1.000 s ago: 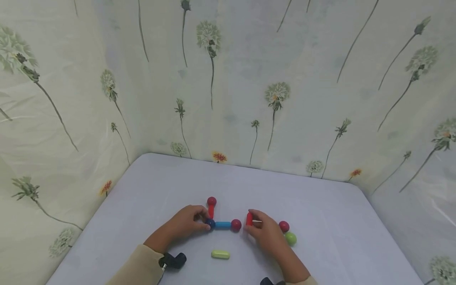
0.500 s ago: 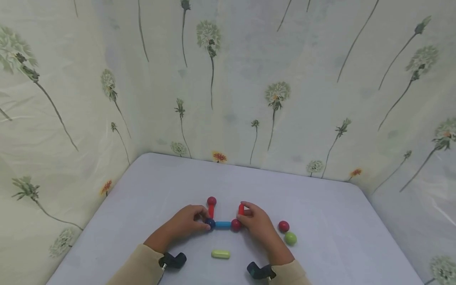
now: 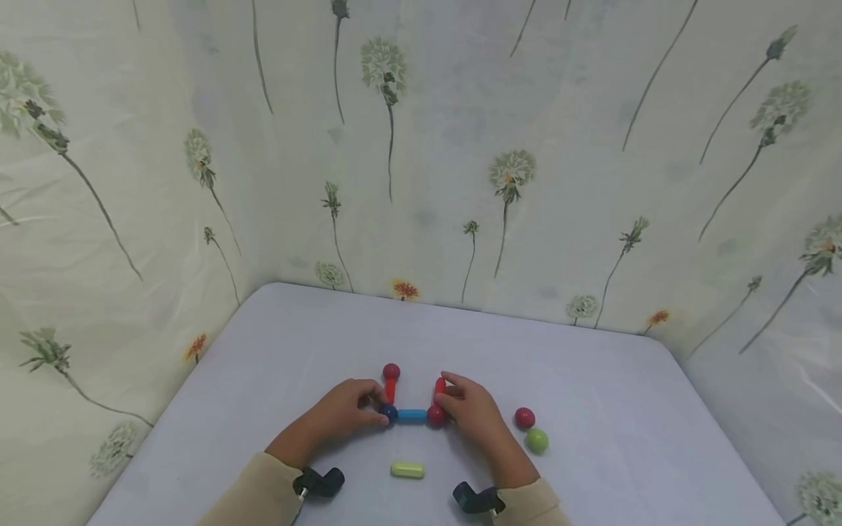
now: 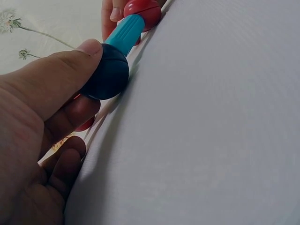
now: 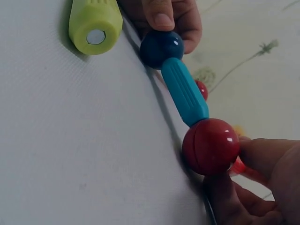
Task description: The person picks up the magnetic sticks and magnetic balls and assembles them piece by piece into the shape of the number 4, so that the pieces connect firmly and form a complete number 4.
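My left hand [image 3: 345, 405] pinches a dark blue ball [image 4: 110, 72] between thumb and fingers. From that ball a light blue magnetic rod [image 3: 412, 416] runs right to a red ball [image 5: 211, 146]. Behind the blue ball, a red rod [image 3: 390, 391] ends in another red ball [image 3: 391, 372]. My right hand [image 3: 476, 413] holds a second red rod [image 3: 440, 387] whose near end stands at the right-hand red ball. In the right wrist view the thumb and fingers lie behind that ball and mostly hide the rod, so its contact is hard to see.
A yellow-green rod [image 3: 408, 470] lies on the white table [image 3: 592, 380] nearer the person, with a metal disc in its end. Right of the right hand sit a loose red ball [image 3: 524, 418] and a green ball [image 3: 536, 440]. A flower-patterned sheet [image 3: 447, 146] hangs behind the table.
My right hand has moved left with the red rod, bringing it to the red ball at the end of the light blue rod. The left hand has stayed put.
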The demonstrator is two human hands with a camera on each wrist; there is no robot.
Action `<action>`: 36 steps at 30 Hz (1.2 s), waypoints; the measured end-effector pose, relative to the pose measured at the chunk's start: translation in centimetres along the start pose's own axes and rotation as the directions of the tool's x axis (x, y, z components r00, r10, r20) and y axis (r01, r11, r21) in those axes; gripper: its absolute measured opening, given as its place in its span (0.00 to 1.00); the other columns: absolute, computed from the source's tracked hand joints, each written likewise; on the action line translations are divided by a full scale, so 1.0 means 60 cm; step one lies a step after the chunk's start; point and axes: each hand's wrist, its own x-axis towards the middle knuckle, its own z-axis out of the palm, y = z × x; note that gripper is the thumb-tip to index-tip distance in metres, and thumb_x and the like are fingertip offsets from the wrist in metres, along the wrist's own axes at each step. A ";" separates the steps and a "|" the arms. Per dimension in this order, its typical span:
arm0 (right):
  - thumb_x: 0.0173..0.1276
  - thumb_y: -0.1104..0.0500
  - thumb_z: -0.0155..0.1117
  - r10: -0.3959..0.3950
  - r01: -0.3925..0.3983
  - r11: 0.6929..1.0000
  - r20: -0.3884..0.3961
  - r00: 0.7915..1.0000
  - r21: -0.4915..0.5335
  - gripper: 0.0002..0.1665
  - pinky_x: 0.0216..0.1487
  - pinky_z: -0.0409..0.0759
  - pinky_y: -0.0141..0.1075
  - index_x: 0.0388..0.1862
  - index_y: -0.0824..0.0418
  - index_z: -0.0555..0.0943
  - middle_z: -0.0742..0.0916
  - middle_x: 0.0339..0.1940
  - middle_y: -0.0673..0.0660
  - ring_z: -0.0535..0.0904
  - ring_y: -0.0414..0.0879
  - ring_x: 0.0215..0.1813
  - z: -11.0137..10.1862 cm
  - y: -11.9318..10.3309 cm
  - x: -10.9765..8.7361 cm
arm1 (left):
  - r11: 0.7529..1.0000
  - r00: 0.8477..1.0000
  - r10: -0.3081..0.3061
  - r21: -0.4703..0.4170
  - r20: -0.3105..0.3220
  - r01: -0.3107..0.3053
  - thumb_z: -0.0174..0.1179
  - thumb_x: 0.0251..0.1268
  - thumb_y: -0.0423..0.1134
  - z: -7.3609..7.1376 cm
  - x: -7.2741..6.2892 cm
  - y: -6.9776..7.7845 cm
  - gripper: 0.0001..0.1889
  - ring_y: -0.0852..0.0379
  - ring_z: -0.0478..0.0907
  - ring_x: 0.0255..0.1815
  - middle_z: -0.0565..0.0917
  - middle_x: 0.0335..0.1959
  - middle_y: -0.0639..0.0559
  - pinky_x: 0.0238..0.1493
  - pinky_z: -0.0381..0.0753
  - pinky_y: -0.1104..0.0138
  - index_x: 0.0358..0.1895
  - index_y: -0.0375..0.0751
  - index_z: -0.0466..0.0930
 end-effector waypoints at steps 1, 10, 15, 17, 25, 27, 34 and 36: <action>0.74 0.49 0.70 0.006 -0.006 1.000 -0.004 1.000 -0.003 0.33 0.58 0.85 0.50 0.76 0.45 0.75 0.87 0.62 0.55 0.83 0.53 0.62 0.000 0.001 0.000 | 1.000 1.000 -0.001 0.000 -0.001 0.001 0.77 0.60 0.49 0.001 0.000 0.000 0.13 0.57 0.75 0.49 0.82 0.41 0.64 0.55 0.78 0.57 0.44 0.61 0.83; 0.75 0.48 0.67 0.031 -0.033 0.998 -0.035 0.999 -0.055 0.29 0.54 0.87 0.46 0.73 0.44 0.77 0.87 0.57 0.51 0.85 0.46 0.54 -0.014 0.006 -0.005 | 1.000 1.000 -0.003 -0.006 -0.008 0.002 0.78 0.59 0.50 0.002 0.002 -0.001 0.14 0.56 0.75 0.49 0.82 0.41 0.63 0.55 0.78 0.56 0.43 0.62 0.82; 0.74 0.49 0.69 0.015 -0.027 0.994 -0.117 0.993 -0.103 0.22 0.52 0.88 0.45 0.65 0.44 0.81 0.87 0.53 0.49 0.84 0.47 0.54 -0.030 -0.002 -0.016 | 1.000 1.000 0.006 -0.007 -0.009 -0.006 0.77 0.60 0.50 0.001 0.002 0.000 0.13 0.56 0.75 0.49 0.82 0.41 0.63 0.54 0.77 0.56 0.44 0.62 0.83; 0.74 0.50 0.69 0.000 -0.018 0.993 -0.148 0.989 -0.117 0.19 0.52 0.88 0.45 0.63 0.45 0.82 0.88 0.52 0.49 0.84 0.47 0.54 -0.035 -0.005 -0.021 | 1.000 1.000 0.006 -0.008 -0.010 -0.006 0.77 0.60 0.50 0.000 0.001 0.001 0.13 0.56 0.75 0.49 0.82 0.41 0.63 0.54 0.77 0.56 0.44 0.62 0.83; 0.73 0.48 0.70 -0.007 0.010 0.986 0.019 1.000 -0.165 0.26 0.55 0.87 0.47 0.68 0.49 0.81 0.88 0.59 0.51 0.85 0.51 0.59 -0.025 -0.004 -0.034 | 1.000 1.000 0.007 -0.016 -0.016 -0.007 0.77 0.60 0.48 0.003 0.001 0.002 0.13 0.56 0.75 0.49 0.82 0.41 0.64 0.55 0.77 0.55 0.43 0.62 0.83; 0.72 0.48 0.71 -0.009 0.018 0.986 0.052 0.999 -0.168 0.27 0.57 0.86 0.49 0.68 0.48 0.81 0.87 0.62 0.51 0.84 0.51 0.61 -0.020 -0.001 -0.035 | 1.000 1.000 0.010 -0.017 -0.009 -0.010 0.77 0.60 0.48 0.005 0.002 0.002 0.12 0.57 0.75 0.50 0.82 0.42 0.64 0.56 0.78 0.56 0.44 0.63 0.83; 0.72 0.49 0.71 -0.038 0.050 0.978 0.061 0.997 -0.205 0.23 0.58 0.85 0.50 0.65 0.45 0.84 0.87 0.59 0.50 0.83 0.49 0.58 -0.016 0.007 -0.035 | 1.000 1.000 0.007 -0.002 -0.001 -0.007 0.76 0.61 0.48 0.005 0.003 0.003 0.13 0.56 0.75 0.51 0.82 0.43 0.65 0.57 0.79 0.55 0.45 0.62 0.83; 0.72 0.50 0.71 -0.050 0.063 0.978 0.071 0.996 -0.198 0.23 0.57 0.85 0.50 0.65 0.45 0.84 0.87 0.59 0.50 0.83 0.48 0.57 -0.014 0.009 -0.034 | 1.000 1.000 0.000 0.003 -0.001 0.000 0.76 0.61 0.48 0.005 0.003 0.002 0.13 0.56 0.75 0.50 0.82 0.43 0.65 0.56 0.78 0.56 0.45 0.62 0.83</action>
